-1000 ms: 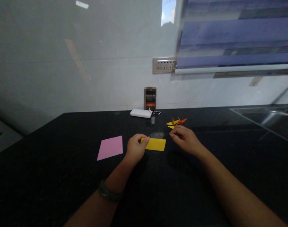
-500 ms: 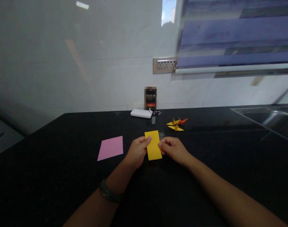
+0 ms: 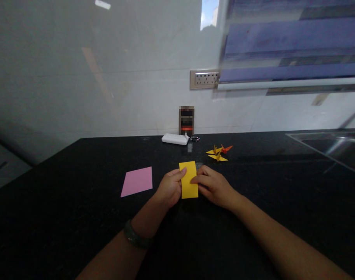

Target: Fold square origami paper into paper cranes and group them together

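A yellow sheet of paper (image 3: 189, 186), folded to a narrow rectangle, is held upright between my hands above the dark countertop. My left hand (image 3: 170, 186) grips its left edge, thumb on the near face and fingers behind. At the right edge, my right hand (image 3: 212, 186) pinches the paper, with a finger or thumb lying across the near face and other fingers partly hidden. To the left a pink square of paper (image 3: 137, 181) lies flat. Beyond my right hand stand folded paper cranes: two yellow cranes (image 3: 218, 157) and an orange crane (image 3: 227, 149).
A white power-bank-like block (image 3: 175, 139) with a beaded strap (image 3: 194, 139) lies near the wall. Behind it leans a blurred-out dark rectangle (image 3: 186, 120). The black countertop (image 3: 86, 167) meets a sink edge (image 3: 317, 149) at right. A wall socket (image 3: 205, 79) sits above.
My right hand has shifted its hold, its digit now reaching further across the paper's face. The left hand's grip looks the same. The whole view has drifted slightly.
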`<state>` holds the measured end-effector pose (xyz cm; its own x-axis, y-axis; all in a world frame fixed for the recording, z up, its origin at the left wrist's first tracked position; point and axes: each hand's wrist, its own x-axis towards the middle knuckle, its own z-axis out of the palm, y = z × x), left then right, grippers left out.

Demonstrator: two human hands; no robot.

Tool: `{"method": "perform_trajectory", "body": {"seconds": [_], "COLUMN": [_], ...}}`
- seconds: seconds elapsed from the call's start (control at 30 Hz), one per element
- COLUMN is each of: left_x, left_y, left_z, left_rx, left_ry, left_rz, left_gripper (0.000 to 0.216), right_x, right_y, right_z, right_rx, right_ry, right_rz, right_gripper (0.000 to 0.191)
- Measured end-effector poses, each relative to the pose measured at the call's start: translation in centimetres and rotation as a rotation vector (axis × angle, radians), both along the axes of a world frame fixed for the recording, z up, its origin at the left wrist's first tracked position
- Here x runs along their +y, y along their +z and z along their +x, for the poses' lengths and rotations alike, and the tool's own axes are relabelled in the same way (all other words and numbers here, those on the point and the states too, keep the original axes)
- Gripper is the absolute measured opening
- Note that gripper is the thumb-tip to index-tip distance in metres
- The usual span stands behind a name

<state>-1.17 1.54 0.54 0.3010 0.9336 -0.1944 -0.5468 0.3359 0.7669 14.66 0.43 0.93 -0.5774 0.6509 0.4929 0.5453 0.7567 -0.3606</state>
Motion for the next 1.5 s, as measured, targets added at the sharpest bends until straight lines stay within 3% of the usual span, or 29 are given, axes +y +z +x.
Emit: {"method": "perform_trajectory", "body": {"seconds": [0.3, 0.53, 0.67, 0.77, 0.97, 1.5], "left_x": [0.1, -0.2, -0.2, -0.3, -0.7, -0.4], "left_y": [0.2, 0.4, 0.2, 0.0, -0.2, -0.7], "left_z": [-0.1, 0.1, 0.1, 0.2, 0.4, 0.3], "left_rx": [-0.032, -0.042, -0.061, -0.046, 0.058, 0.129], "left_ry": [0.06, -0.03, -0.068, -0.062, -0.082, -0.085], "left_rz": [-0.007, 0.012, 0.017, 0.052, 0.225, 0.273], "left_gripper": [0.015, 0.032, 0.037, 0.043, 0.03, 0.03], "right_x": [-0.4, 0.0, 0.3, 0.4, 0.2, -0.1], "right_y": [0.1, -0.6, -1.1, -1.2, -0.7, -0.3], "right_z": [-0.7, -1.5, -1.5, -1.5, -1.6, -2.0], "right_rx": [0.124, 0.361, 0.441, 0.461, 0.488, 0.524], "right_ry": [0.065, -0.211, -0.287, -0.328, -0.317, -0.341], "right_rz": [-0.112, -0.343, -0.447, -0.47, -0.49, -0.595], "right_gripper": [0.014, 0.022, 0.024, 0.025, 0.028, 0.033]}}
